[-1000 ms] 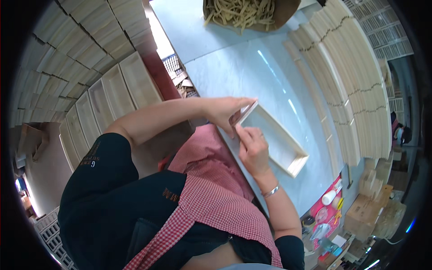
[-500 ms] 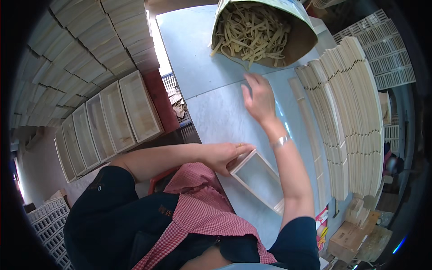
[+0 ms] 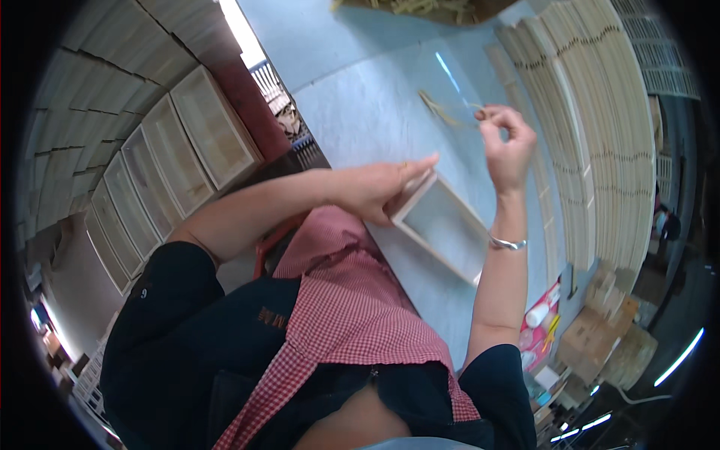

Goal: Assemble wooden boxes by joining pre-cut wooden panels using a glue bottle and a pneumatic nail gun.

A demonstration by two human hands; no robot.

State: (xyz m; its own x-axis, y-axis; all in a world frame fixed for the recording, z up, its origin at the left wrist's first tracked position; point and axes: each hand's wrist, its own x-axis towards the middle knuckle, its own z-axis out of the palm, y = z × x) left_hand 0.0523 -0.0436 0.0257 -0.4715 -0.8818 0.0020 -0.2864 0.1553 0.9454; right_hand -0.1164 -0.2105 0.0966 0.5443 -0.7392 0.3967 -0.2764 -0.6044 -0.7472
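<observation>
My left hand [image 3: 381, 187] grips the near-left end of a shallow rectangular wooden frame [image 3: 442, 253], fingers along its end piece. Through the frame's middle the table top shows pale blue, and I cannot tell whether it has a bottom. The frame lies tilted across the table's near edge, close to my apron. Above and to the right of it, my right hand [image 3: 508, 146] is closed in a pinch on a pale yellow rubber band [image 3: 442, 111], whose loose end dangles to the left, blurred by motion. The far right end of the frame is partly behind my right forearm.
A bag of pale rubber bands [image 3: 427, 7] is cut off at the top edge. Tall stacks of thin wooden pieces [image 3: 592, 135] line the table's right side. More wooden frames [image 3: 214, 131] stand at the left. Cardboard boxes [image 3: 600, 330] sit at the lower right.
My right hand has moved from just below the bag toward the right and now holds a rubber band. The left hand stays on the frame. The view has shifted, leaving most of the bag outside.
</observation>
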